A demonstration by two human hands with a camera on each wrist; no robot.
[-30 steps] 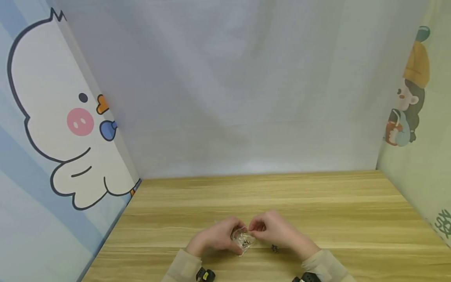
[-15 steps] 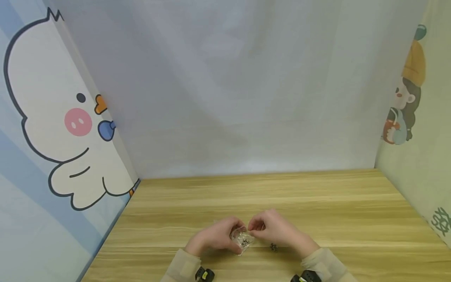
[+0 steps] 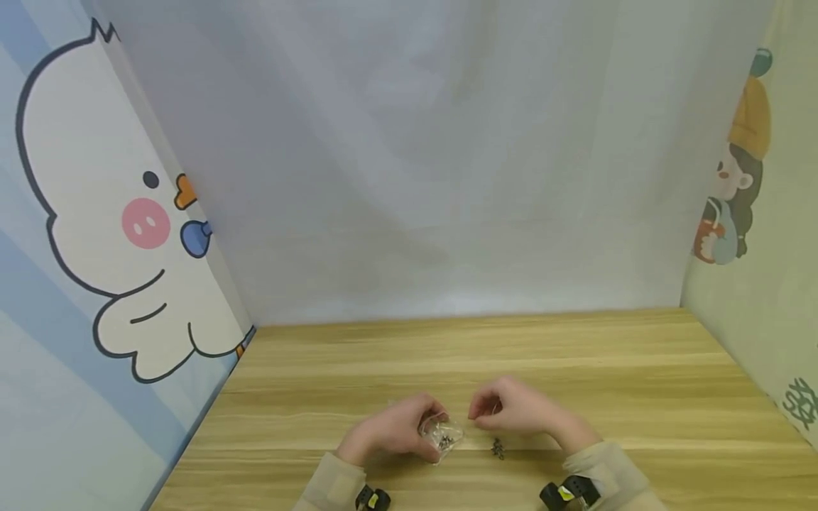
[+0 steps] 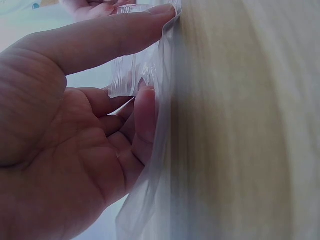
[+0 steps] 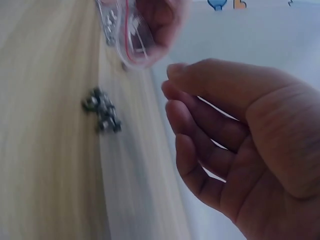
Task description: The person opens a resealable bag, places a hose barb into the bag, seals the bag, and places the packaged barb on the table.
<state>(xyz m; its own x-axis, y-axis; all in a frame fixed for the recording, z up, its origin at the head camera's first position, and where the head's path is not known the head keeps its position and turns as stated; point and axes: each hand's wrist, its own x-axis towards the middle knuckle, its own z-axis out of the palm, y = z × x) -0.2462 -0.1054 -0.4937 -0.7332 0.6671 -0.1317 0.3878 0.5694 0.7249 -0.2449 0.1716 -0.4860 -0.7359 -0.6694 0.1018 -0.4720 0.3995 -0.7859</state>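
Note:
My left hand (image 3: pixel 393 429) holds a clear zip bag (image 3: pixel 442 434) at the front middle of the table, thumb on the near side and fingers on the far side. Small metal pieces show through the plastic. In the right wrist view the bag's mouth, with a red zip line (image 5: pixel 128 35), gapes toward me. My right hand (image 3: pixel 520 410) hovers just right of the bag, fingers loosely curled, thumb close to the index fingertip, nothing visible between them. Below it on the table lies a small heap of metal screws (image 5: pixel 102 111), seen blurred.
The wood-grain table (image 3: pixel 358 355) runs back to a pale curtain (image 3: pixel 460 177). On the left stands a panel with a white cartoon bird (image 3: pixel 83 163); a greenish printed panel (image 3: pixel 773 298) closes off the right side.
My right hand has drawn away from the bag's mouth to the right, leaving a gap between them. The left hand keeps its hold on the bag, almost unmoved.

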